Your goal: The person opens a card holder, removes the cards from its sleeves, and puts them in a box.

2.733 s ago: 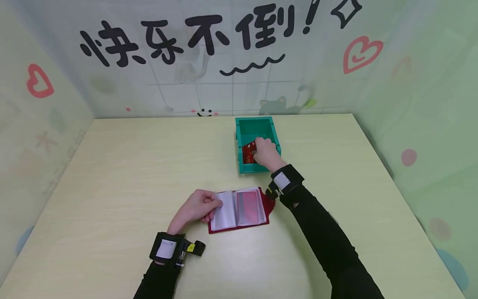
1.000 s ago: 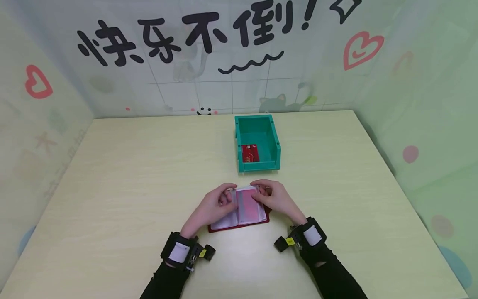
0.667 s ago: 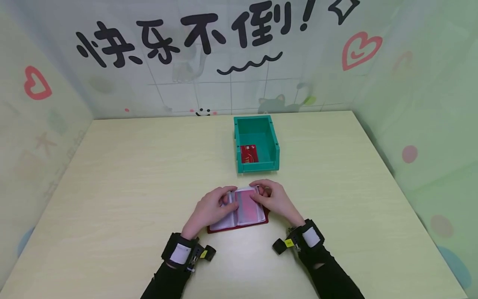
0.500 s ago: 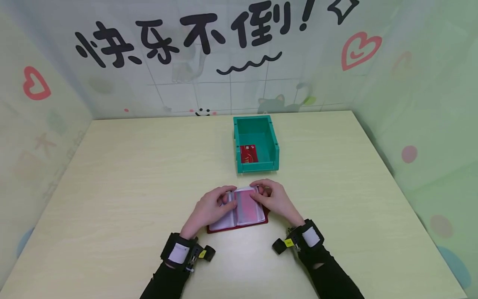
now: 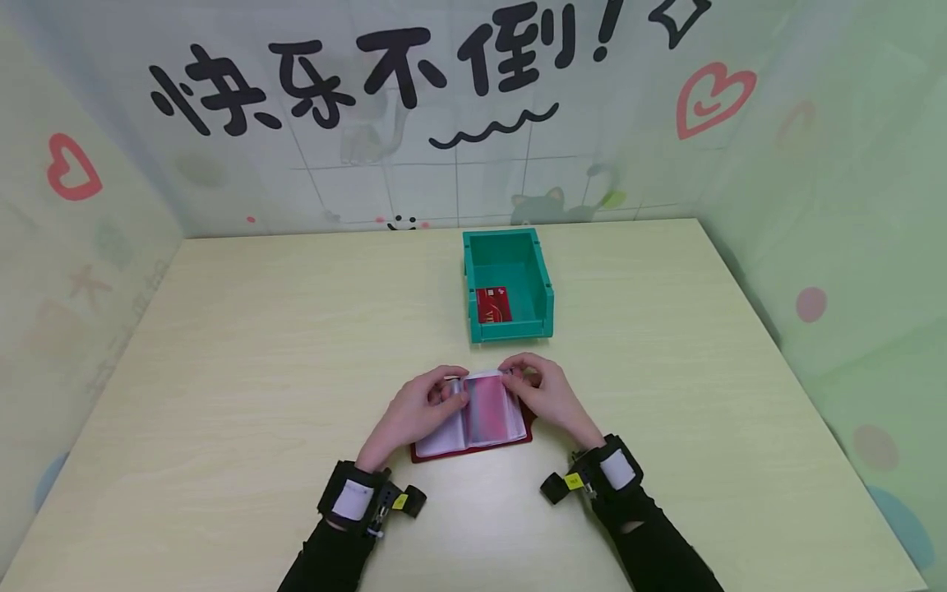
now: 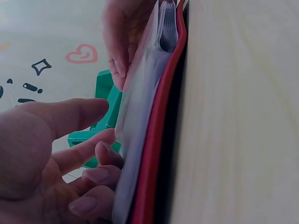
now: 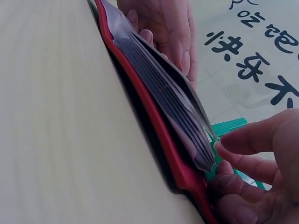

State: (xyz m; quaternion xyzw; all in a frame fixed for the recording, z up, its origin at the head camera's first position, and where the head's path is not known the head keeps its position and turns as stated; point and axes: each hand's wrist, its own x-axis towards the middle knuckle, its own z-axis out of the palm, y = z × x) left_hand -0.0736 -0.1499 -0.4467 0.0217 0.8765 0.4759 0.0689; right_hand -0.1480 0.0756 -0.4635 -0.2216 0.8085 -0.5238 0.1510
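A card holder [image 5: 440, 441] with a red cover and clear plastic pages lies spread on the table. Its right-hand page [image 5: 488, 411] looks pink and bows up from the stack in the right wrist view. At the upper right corner, my right hand [image 5: 546, 393] pinches the edge of that page between thumb and forefinger. My left hand [image 5: 418, 411] rests at the holder's upper left; the left wrist view has its thumb straight and off the page, other fingers against the pages. Beyond both hands, a red card [image 5: 493, 305] lies inside a green bin [image 5: 512, 331].
The pale wooden table [image 5: 281, 345] surrounds the holder, with the bin standing a short way behind it. Printed cloth walls [image 5: 333, 189] enclose the back and both sides. Each wrist wears a black strap with a small camera [image 5: 553, 487].
My right hand has come back from the bin to the holder's upper right corner. My left hand has shifted up and right along it. Most recently the pinched page has bowed up slightly.
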